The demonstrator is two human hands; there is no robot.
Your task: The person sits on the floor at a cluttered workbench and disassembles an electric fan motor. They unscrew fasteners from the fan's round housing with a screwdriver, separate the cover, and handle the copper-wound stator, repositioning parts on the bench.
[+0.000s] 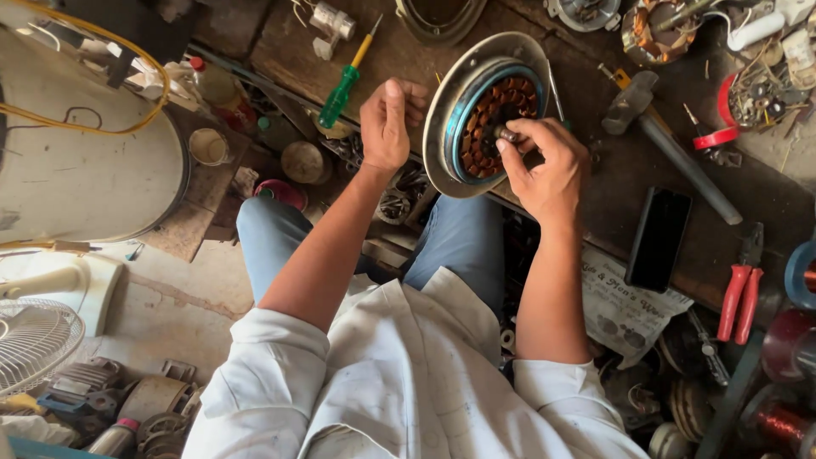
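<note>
A round fan motor (489, 110) with copper windings inside a grey metal housing stands tilted on edge at the front of a wooden workbench (408, 51). My left hand (387, 123) grips the housing's left rim. My right hand (544, 166) pinches the short shaft at the middle of the windings with thumb and fingers. My knees in blue trousers are below the bench edge.
A green-handled screwdriver (344, 89) lies left of the motor. A hammer (667, 140), a black phone (657, 240) and red-handled pliers (741, 289) lie to the right. A white fan (34, 331) and a large pale drum (76, 161) stand at left. Copper wire spools (778, 416) sit lower right.
</note>
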